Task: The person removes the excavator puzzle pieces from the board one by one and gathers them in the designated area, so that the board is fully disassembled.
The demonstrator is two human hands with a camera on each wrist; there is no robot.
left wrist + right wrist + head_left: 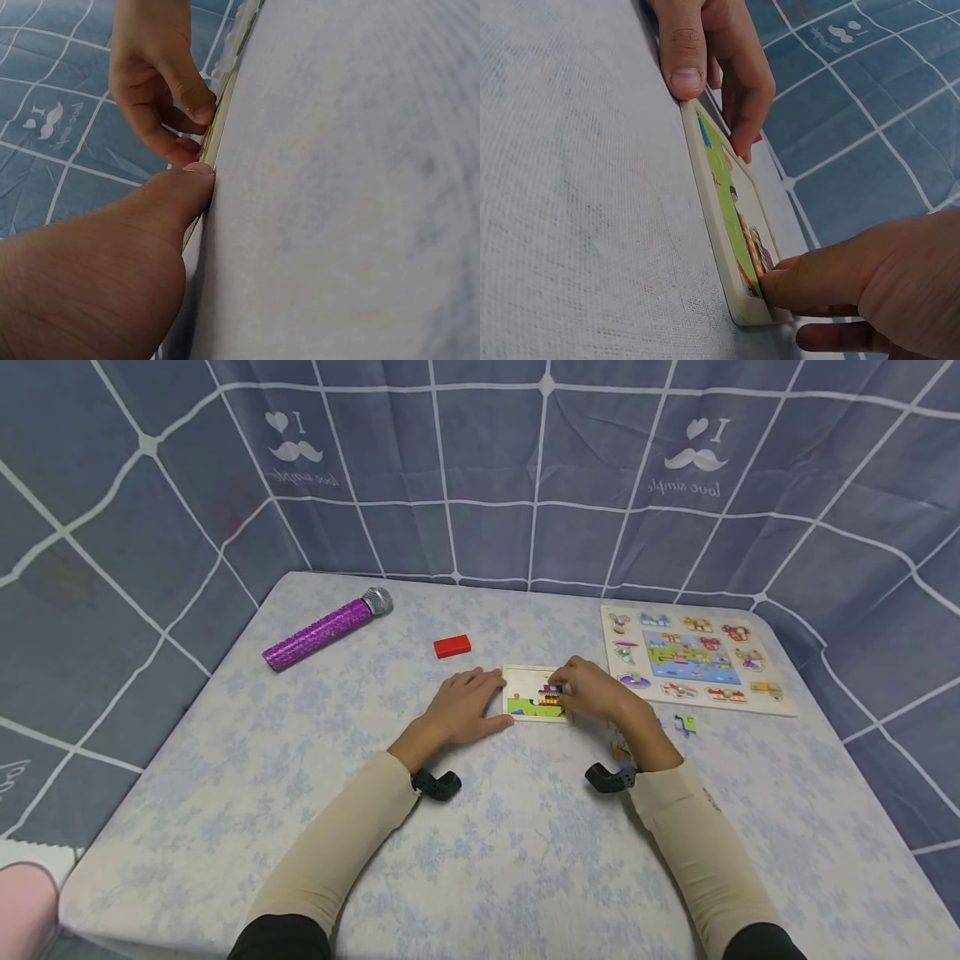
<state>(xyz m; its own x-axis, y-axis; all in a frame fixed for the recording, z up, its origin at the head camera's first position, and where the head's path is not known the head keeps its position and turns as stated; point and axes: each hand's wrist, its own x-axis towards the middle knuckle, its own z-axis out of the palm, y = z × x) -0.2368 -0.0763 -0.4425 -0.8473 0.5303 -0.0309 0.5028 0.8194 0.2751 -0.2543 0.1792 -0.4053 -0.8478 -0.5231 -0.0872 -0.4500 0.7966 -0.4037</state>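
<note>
A small wooden puzzle tray (528, 677) lies on the table, partly filled with printed pieces: a green strip along its near side and a dark, colourful piece (550, 695) at the right. My left hand (465, 706) holds the tray's left end, thumb at the near corner and fingers at the far side. Over the right end, my right hand (596, 689) has its fingers bent and its thumb on the puzzle piece (763, 251), pressing it in the tray. The right fingertips are partly hidden. Loose puzzle pieces (686, 724) lie beside the right forearm, some covered by it.
A larger wooden peg puzzle board (757, 693) lies at the right, close behind the right hand. A red block (452, 647) sits behind the left hand, and a glittery purple microphone (318, 633) lies at the back left. A patterned curtain (487, 460) surrounds the table.
</note>
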